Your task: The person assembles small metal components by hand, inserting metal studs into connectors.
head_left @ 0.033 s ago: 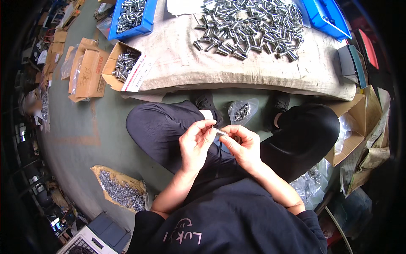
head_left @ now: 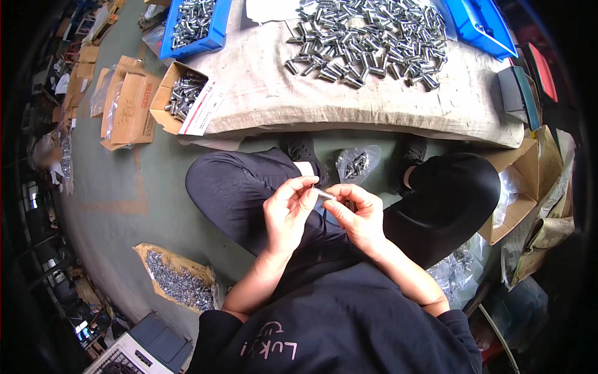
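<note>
Over my lap, a small shiny metal cylinder (head_left: 324,195) is pinched between the fingertips of both hands. My left hand (head_left: 288,212) grips its left end with thumb and forefinger. At the other end, my right hand (head_left: 358,218) closes on it with thumb and fingers. Something dark and metallic shows among the right hand's curled fingers, too hidden to name. Beyond my hands, a clear plastic bag (head_left: 357,164) of small metal parts lies on the floor between my feet. Many similar metal cylinders (head_left: 367,43) are spread over the cloth-covered table (head_left: 261,103) in front of me.
A blue bin (head_left: 218,31) and an open carton (head_left: 163,100), both with metal parts, are at the table's left; another blue bin (head_left: 464,25) is at its right. Cartons (head_left: 140,112) (head_left: 520,206) flank me. A flattened tray of small parts (head_left: 180,280) lies on the floor at left.
</note>
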The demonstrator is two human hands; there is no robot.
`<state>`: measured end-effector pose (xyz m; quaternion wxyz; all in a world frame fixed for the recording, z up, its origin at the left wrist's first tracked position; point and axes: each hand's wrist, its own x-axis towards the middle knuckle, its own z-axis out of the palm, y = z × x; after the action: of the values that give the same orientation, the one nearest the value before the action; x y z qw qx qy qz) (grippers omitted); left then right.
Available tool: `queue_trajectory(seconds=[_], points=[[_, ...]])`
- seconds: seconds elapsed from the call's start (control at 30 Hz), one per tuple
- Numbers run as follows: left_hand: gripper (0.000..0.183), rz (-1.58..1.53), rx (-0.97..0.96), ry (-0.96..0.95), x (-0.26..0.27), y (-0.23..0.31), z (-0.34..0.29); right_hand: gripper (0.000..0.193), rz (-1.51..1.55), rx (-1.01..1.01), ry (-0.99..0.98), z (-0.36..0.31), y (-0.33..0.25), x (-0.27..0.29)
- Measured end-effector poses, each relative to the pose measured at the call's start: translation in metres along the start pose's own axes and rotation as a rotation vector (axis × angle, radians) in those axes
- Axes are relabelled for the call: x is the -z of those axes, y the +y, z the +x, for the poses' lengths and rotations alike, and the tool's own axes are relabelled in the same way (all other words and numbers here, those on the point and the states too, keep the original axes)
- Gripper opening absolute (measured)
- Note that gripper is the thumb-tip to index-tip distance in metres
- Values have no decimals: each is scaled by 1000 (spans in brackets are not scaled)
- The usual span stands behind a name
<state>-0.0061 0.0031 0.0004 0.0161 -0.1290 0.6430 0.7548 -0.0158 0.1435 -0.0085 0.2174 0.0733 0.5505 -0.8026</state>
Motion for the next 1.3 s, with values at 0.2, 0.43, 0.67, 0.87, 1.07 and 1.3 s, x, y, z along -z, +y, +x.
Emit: queue_trajectory(seconds=[0.2,0.43,0.67,0.87,1.07,1.3], points=[[19,-57,25,-34,3,1,-3,18,69,-17,13,2,-5,1],[23,129,-181,-42,-5,3,-2,16,190,-86,-7,6,-3,6],[48,303,-59,-84,-8,-50,15,23,761,-422,123,22,13,58],[63,881,-86,-101,-39,-114,50,11,343,-384,288,54,27,109],[49,814,209,-71,-29,-154,64,28,882,-467,-18,60,32,100],[35,817,106,-48,-19,-177,66,40,1028,-408,-184,53,13,78]])
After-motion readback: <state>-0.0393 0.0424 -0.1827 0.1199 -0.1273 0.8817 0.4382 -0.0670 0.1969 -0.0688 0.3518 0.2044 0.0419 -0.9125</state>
